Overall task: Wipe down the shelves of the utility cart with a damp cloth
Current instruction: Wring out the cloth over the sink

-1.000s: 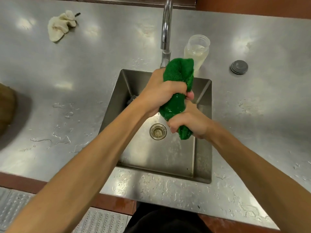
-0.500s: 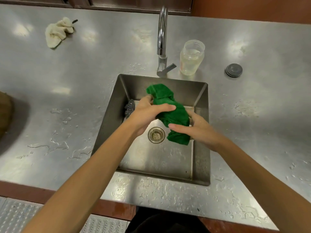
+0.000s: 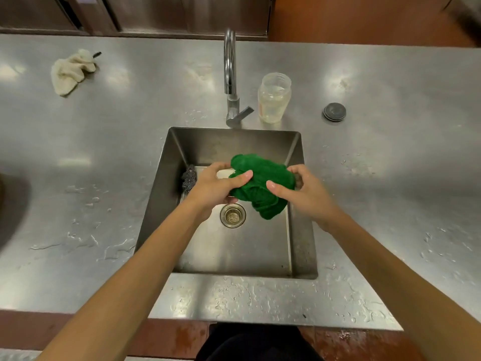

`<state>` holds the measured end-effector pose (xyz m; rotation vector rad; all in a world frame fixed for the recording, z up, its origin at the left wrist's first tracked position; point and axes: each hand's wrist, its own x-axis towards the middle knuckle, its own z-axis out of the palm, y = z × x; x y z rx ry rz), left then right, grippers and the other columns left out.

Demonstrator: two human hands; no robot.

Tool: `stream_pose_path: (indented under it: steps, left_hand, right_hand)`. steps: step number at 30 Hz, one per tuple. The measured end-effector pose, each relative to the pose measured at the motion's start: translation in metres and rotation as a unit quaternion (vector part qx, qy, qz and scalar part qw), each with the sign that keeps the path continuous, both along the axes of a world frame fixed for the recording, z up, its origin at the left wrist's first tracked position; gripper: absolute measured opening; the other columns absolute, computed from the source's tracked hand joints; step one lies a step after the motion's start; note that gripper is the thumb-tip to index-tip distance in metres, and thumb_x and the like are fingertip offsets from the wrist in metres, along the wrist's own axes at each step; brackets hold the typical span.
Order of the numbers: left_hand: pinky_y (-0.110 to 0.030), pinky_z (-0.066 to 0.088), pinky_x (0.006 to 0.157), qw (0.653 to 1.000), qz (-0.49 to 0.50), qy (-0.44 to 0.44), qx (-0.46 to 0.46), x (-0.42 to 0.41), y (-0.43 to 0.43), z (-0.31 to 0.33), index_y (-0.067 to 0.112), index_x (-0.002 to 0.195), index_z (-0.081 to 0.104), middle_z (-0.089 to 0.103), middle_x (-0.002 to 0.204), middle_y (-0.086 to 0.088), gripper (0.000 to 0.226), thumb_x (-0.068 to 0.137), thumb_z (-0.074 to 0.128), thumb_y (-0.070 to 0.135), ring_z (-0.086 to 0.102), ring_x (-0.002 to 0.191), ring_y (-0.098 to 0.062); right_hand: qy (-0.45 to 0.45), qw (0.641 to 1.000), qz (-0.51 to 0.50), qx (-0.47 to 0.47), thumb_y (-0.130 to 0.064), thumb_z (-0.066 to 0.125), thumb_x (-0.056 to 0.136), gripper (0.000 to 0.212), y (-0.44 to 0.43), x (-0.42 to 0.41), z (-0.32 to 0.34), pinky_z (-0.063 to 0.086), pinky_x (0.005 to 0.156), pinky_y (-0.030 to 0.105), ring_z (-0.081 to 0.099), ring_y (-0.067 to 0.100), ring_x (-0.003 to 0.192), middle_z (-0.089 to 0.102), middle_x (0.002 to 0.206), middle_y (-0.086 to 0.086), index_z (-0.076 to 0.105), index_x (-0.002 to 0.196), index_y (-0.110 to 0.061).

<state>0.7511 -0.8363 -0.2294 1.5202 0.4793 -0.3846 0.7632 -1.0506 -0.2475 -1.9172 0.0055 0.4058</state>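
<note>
- Drips are the big worry. The green cloth (image 3: 263, 183) is bunched up and may be very wet. If it goes to the cart too soggy, I think it would leave puddles on the shelves and the floor.
- The cloth could also slip and fall into the sink (image 3: 166, 178), by the drain (image 3: 232, 215), if one hand lets go too soon.
- The left hand (image 3: 216, 188) grips the left side of the cloth, with the thumb lying on top.
- The right hand (image 3: 304, 191) pinches the right side, with its fingers curled round it.
- The cloth hangs between the two hands, over the sink. Its bottom end droops below them, near the drain.
- The cart is not in sight, so I think no shelf is wiped yet.
</note>
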Motion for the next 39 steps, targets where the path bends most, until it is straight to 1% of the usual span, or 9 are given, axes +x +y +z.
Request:
stream_pose_path:
  steps: [5,9,13,18,20,23,27,33,39]
  left_hand:
    - [-0.029,0.061,0.068,0.998,-0.015,-0.064,0.002,-0.009,-0.004,0.008,0.009,0.117,0.067,0.076,0.101,-0.015,0.042,0.079,0.083,0.017,0.076,0.082,-0.020]
    - [-0.022,0.055,0.067,0.985,-0.027,-0.131,0.111,-0.011,0.003,0.009,0.013,0.102,0.074,0.067,0.074,-0.008,0.034,0.072,0.088,0.022,0.066,0.066,-0.010]
    - [-0.034,0.055,0.076,0.960,-0.053,-0.185,0.205,-0.012,0.007,0.005,0.022,0.081,0.075,0.073,0.077,-0.004,0.027,0.071,0.086,0.044,0.068,0.074,-0.019]
    - [-0.037,0.044,0.108,0.922,-0.166,-0.276,0.215,-0.018,-0.005,0.021,0.035,0.130,0.053,0.043,0.142,0.002,0.067,0.071,0.085,0.030,0.049,0.126,-0.016]
    - [-0.036,0.040,0.113,0.889,-0.236,-0.349,0.179,-0.020,-0.013,0.033,0.036,0.145,0.042,0.036,0.152,0.005,0.085,0.072,0.080,0.014,0.042,0.137,-0.015]
    - [-0.041,0.049,0.105,0.855,-0.292,-0.400,0.152,-0.023,-0.029,0.044,0.028,0.135,0.057,0.057,0.138,0.004,0.069,0.073,0.073,0.003,0.057,0.126,-0.015]
    - [-0.045,0.061,0.079,0.884,-0.275,-0.355,0.128,-0.029,-0.049,0.048,0.024,0.116,0.070,0.073,0.104,0.004,0.041,0.081,0.068,0.004,0.071,0.091,-0.017]
    - [-0.045,0.058,0.078,0.896,-0.265,-0.319,0.158,-0.035,-0.076,0.047,0.020,0.099,0.075,0.075,0.088,0.002,0.015,0.087,0.068,0.025,0.071,0.081,-0.017]
    - [-0.051,0.058,0.084,0.952,-0.169,-0.242,0.084,-0.036,-0.090,0.053,0.009,0.093,0.070,0.071,0.092,-0.021,0.017,0.084,0.068,0.024,0.070,0.087,-0.035]
  right_hand:
    - [-0.069,0.996,-0.034,-0.051,-0.036,0.064,0.093,0.019,-0.001,-0.013,0.003,0.052,0.073,0.027,0.064,0.009,0.088,0.070,0.100,0.004,0.069,0.099,-0.019]
    - [-0.085,0.989,-0.117,-0.016,-0.030,0.058,0.098,0.017,-0.004,-0.025,0.006,0.059,0.081,0.033,0.070,0.012,0.087,0.074,0.098,0.005,0.070,0.105,-0.020]
    - [-0.064,0.990,-0.113,0.050,-0.026,0.053,0.100,0.029,-0.013,-0.036,0.024,0.054,0.082,0.026,0.071,0.010,0.092,0.075,0.102,0.003,0.068,0.119,-0.010]
    - [0.010,0.988,-0.060,0.142,-0.025,0.043,0.104,0.034,-0.022,-0.050,0.051,0.055,0.089,0.028,0.069,0.018,0.106,0.072,0.115,0.008,0.064,0.125,-0.009]
    - [0.028,0.992,-0.030,0.121,-0.028,0.044,0.103,0.034,-0.024,-0.053,0.059,0.054,0.090,0.032,0.069,0.021,0.105,0.072,0.113,0.011,0.065,0.120,-0.007]
    - [0.050,0.994,-0.019,0.092,-0.031,0.046,0.102,0.032,-0.030,-0.055,0.065,0.053,0.088,0.037,0.072,0.021,0.094,0.076,0.098,0.007,0.071,0.104,-0.011]
    - [0.051,0.998,-0.020,0.025,-0.058,0.044,0.097,0.043,-0.044,-0.057,0.062,0.049,0.100,0.038,0.068,0.014,0.106,0.072,0.113,-0.005,0.066,0.116,-0.026]
    - [0.003,1.000,-0.012,0.021,-0.079,0.040,0.082,0.078,-0.064,-0.089,0.040,0.044,0.109,0.039,0.054,0.007,0.123,0.055,0.135,-0.007,0.042,0.142,-0.029]
    - [-0.102,0.995,0.012,-0.022,-0.040,0.086,0.069,0.080,-0.071,-0.130,0.020,0.042,0.093,0.007,0.048,-0.013,0.119,0.051,0.127,-0.032,0.036,0.131,-0.051]
